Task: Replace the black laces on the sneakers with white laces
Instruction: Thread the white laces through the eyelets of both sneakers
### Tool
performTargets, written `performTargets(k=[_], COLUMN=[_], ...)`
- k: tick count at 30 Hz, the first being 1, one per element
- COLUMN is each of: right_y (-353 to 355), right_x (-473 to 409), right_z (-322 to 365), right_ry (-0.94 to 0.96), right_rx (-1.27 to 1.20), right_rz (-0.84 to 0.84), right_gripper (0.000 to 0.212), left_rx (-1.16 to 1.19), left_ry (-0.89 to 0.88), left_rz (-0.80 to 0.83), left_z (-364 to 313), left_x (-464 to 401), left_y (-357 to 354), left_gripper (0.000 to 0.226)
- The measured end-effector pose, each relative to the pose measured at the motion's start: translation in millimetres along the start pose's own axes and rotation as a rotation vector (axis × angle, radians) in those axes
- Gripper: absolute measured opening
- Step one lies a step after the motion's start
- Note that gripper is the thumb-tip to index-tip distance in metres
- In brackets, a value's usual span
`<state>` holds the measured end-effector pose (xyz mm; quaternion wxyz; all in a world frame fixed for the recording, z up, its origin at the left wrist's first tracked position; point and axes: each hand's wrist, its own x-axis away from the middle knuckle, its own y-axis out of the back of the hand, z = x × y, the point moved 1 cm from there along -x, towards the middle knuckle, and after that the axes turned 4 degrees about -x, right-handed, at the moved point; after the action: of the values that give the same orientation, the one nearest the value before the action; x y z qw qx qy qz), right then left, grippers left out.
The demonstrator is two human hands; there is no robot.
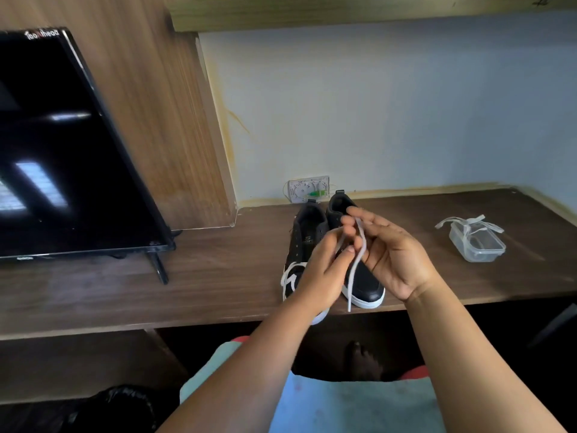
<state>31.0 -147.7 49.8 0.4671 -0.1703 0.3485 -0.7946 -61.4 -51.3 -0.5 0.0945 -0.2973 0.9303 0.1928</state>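
Sneakers: 2, black with white soles, side by side near the front edge of the desk (218, 276); left sneaker (307, 235), right sneaker (365, 285).
White laces: 3 seen. One lace (359, 260) held up between both hands, tail hanging past the right sneaker's toe. One (288, 276) lying across the left sneaker's toe. One (468, 221) draped over the tub (477, 245) (clear plastic, well apart to the right).
Black laces: cannot make out any; eyelet area mostly behind the hands.
Left hand (324, 270): fingers curled, thumb and forefinger pinching the held lace.
Right hand (393, 254): palm toward camera, fingers bent round the upper part of the same lace.
TV (62, 145): 1, dark screen, left of the sneakers, cut off at the frame's left edge.
Wall socket (307, 189): 1, behind the sneakers, blurred.
Hidden: left sneaker's toe and most of the right sneaker's tongue, behind hands.
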Motion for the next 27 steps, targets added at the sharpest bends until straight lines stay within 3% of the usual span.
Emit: performTargets(k=[2,4,5,7,10,12,15,17,19,22,23,25,27], right_y=[4.3,9.2,10.5,11.0,9.5,15.0,22.7,22.5,16.5,4.0,1.7,1.5,0.9], right_x=[-2.9,-4.7,-5.4,-7.1,-11.4,-13.2,-9.3,-4.8,0.7,5.0,4.9,3.8,3.4], right_z=[-2.5,-7.7,-11.3,-17.5,-18.9,-16.6,-8.6,-2.4,5.4,17.1,18.5,11.6,-6.5], right_ry=[0.016,0.035,0.043,0.062,0.15,0.239,0.326,0.382,0.51,0.637,0.568,0.24,-0.037], right_rx=[-0.068,-0.084,-0.083,-0.069,-0.048,0.006,0.431,0.667,0.729,0.933,1.105,1.462,1.595], right_rz=[-0.038,-0.08,-0.093,-0.12,-0.218,-0.324,-0.468,-0.472,-0.446,-0.463,-0.455,-0.333,-0.165], right_gripper=[0.036,0.04,0.042,0.045,0.048,0.047,0.035,0.025,0.018,0.005,0.008,0.032,0.042], left_rx=[-0.176,-0.303,-0.252,-0.032,0.194,0.236,0.216,0.123,0.108,0.299,0.382,0.523,0.594], left_ry=[0.02,0.023,0.018,0.122,0.309,0.336,0.343,0.327,0.302,0.331,0.363,0.417,0.445], left_rz=[-0.204,-0.354,-0.321,-0.08,0.134,0.114,0.072,0.069,0.042,-0.102,-0.18,-0.351,-0.471], left_z=[1.4,-1.2,0.0,-3.6,-3.6,-4.6,-6.2,-3.5,-2.0,-5.8,-5.2,-2.9,0.7], left_x=[0.3,1.9,1.1,3.4,9.6,10.4,8.2,8.0,6.8,0.9,-1.6,-4.5,-5.5], left_y=[-1.3,6.6,8.9,5.8,-4.6,-4.3,4.5,11.9,19.1,35.8,43.4,59.8,74.2], left_gripper=[0.054,0.053,0.043,0.024,0.028,0.032,0.032,0.03,0.022,0.01,0.008,0.004,0.007])
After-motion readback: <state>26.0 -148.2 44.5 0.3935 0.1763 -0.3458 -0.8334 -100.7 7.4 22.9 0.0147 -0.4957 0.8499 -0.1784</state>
